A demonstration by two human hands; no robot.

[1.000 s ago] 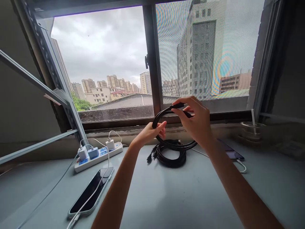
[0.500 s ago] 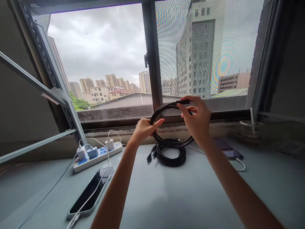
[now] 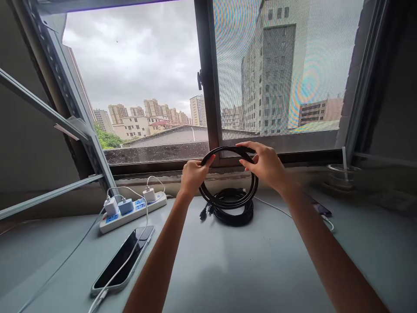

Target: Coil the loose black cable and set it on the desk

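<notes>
A coiled black cable (image 3: 224, 203) is held up in the air as an upright ring. My left hand (image 3: 194, 176) is closed on the ring's left side, thumb along the front. At the upper right of the ring, my right hand (image 3: 265, 163) has its fingers bent over the cable, index finger on top and thumb on the near side. The connector end is not visible now. Below and behind the ring, a second black cable coil (image 3: 239, 219) lies on the table, its plugs (image 3: 204, 213) pointing left.
On the left stand a white power strip (image 3: 132, 211) with chargers and a phone (image 3: 124, 261) with a white cord. Another phone (image 3: 321, 209) lies at right, partly behind my forearm. A lidded cup (image 3: 340, 178) with a straw is near the window frame (image 3: 208, 87).
My right hand has moved slightly down with the cable end, which now lies against the ring. The ring has shifted a little left and lower, overlapping the coil on the table.
</notes>
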